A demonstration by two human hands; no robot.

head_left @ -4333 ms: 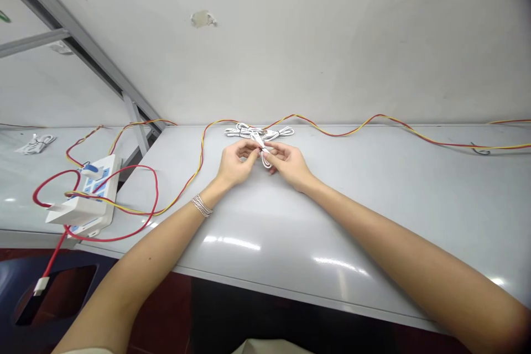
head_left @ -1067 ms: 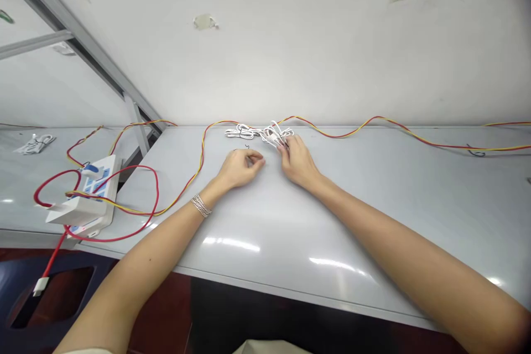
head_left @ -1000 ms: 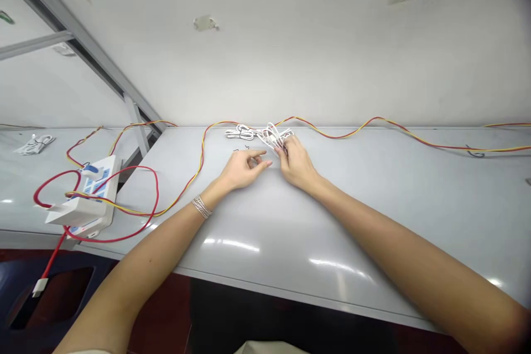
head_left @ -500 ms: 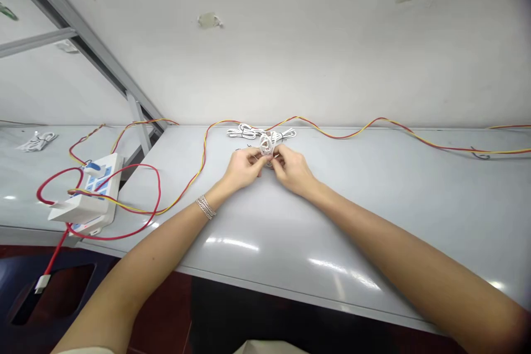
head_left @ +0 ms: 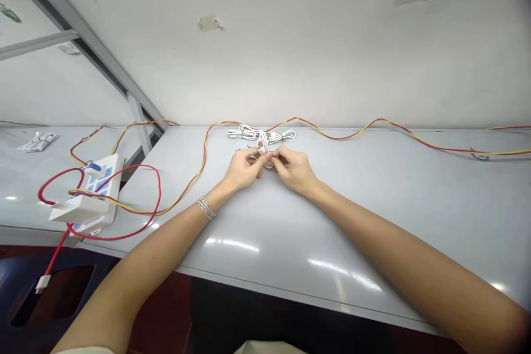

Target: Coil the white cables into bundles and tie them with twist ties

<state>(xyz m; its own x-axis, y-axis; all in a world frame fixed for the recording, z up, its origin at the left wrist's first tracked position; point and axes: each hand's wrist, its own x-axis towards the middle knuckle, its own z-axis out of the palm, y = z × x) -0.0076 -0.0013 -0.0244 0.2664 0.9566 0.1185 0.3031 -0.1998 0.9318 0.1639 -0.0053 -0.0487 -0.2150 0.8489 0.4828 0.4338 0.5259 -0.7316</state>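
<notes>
A small white cable bundle (head_left: 263, 141) stands between my fingertips, its loops sticking up above my thumbs and some showing below. My left hand (head_left: 245, 168) pinches it from the left, thumb and forefinger closed. From the right, my right hand (head_left: 292, 168) has its thumb and forefinger pressed together at the middle of the bundle. Whether a tie is between those fingertips is too small to make out. Right behind my hands, more coiled white cables (head_left: 241, 133) with dark ties lie on the grey tabletop (head_left: 265, 227).
On the left sits a white power strip (head_left: 108, 177) with a white charger (head_left: 78, 209) and a looped red cable (head_left: 159, 188). A red-yellow twisted wire (head_left: 357, 133) runs along the back wall. Another white cable bundle (head_left: 39, 142) lies far left, beyond the metal frame (head_left: 143, 121).
The held cable bundle has turned and looks narrower, with its loops drawn closer together. My fingers have shifted slightly; both arms stay in place.
</notes>
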